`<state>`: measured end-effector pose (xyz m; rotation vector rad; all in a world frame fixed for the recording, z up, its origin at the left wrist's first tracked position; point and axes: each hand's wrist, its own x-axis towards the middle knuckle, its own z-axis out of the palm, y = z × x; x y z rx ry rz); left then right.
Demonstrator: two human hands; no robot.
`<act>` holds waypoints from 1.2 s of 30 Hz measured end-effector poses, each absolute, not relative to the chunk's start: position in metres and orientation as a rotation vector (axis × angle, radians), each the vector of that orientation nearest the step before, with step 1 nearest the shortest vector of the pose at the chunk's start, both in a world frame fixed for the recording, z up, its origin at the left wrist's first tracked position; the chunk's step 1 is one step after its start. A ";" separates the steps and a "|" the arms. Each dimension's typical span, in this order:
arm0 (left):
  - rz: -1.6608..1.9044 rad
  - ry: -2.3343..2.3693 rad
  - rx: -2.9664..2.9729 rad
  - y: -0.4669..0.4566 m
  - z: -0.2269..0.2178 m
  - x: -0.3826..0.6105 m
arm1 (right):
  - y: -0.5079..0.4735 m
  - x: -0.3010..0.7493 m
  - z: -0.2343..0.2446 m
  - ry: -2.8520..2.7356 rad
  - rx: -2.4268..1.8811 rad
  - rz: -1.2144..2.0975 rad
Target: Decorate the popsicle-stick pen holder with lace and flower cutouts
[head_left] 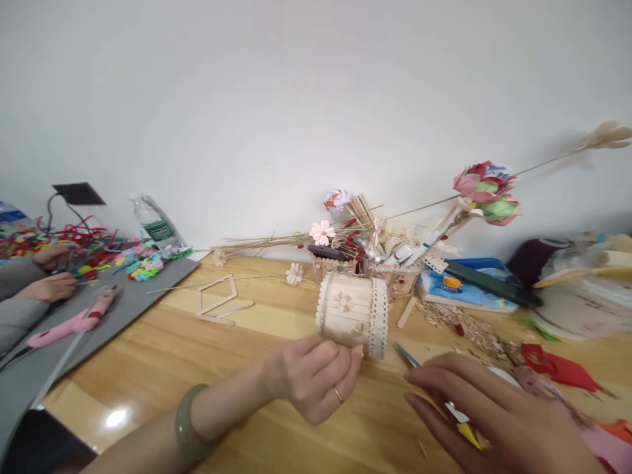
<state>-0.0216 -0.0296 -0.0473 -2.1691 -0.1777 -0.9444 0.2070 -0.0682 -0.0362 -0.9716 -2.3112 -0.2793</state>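
A cylinder of pale craft sticks (348,309), tilted on its side, has white lace around its right end, a glittery trim at the left and small wooden-looking flowers. My left hand (316,375) is closed at its lower side, fingertips against it by the lace; the thumb is hidden. To the right, my right hand (474,401) holds what look like scissors (407,355), silver blade pointing towards the lace. Part of a white and yellow handle shows between finger and thumb. The blade tip is apart from the cylinder.
Behind stand decorated boxes (395,280) with dried stems and paper flowers. Wood scraps (464,326) and a red felt piece (557,368) lie right. Stick frames (217,296) lie left. Another person's hands (54,283) work beside a pink glue gun (74,322) on a grey mat (128,316).
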 end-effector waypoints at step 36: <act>-0.872 0.165 -2.011 -0.011 -0.051 -0.031 | -0.043 0.172 -0.019 -2.453 -0.959 -0.135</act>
